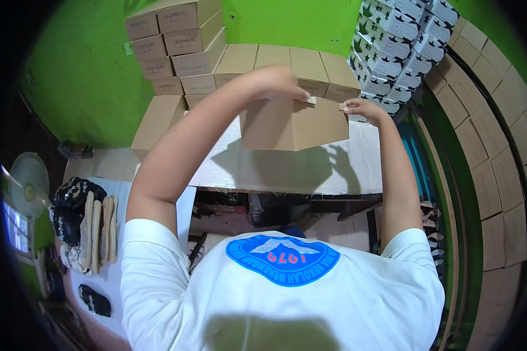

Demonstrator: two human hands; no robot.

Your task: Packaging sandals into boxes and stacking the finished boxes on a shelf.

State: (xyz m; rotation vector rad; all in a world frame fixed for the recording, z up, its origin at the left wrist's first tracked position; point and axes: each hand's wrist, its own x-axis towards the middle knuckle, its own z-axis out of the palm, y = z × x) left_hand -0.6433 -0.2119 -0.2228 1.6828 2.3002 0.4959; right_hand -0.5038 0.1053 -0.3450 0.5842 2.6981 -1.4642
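A brown cardboard sheet [322, 126], folded along an upright crease, is raised in front of me over the white tabletop [366, 158]. My left hand [278, 82] reaches across its top edge, fingers closed near a small tab; part of the grip is hidden behind the wrist. At the sheet's upper right corner, my right hand [363, 109] pinches a small flap between thumb and fingers. Shadows of the cardboard and of a hand fall on the tabletop below.
Brown boxes [184, 38] are stacked at the back left, with a row of boxes [272, 55] along the wall. Star-patterned boxes [389, 50] rise at the back right. Shoe parts [82, 216] lie on a side table by a fan [29, 181]. More boxes [480, 152] line the right.
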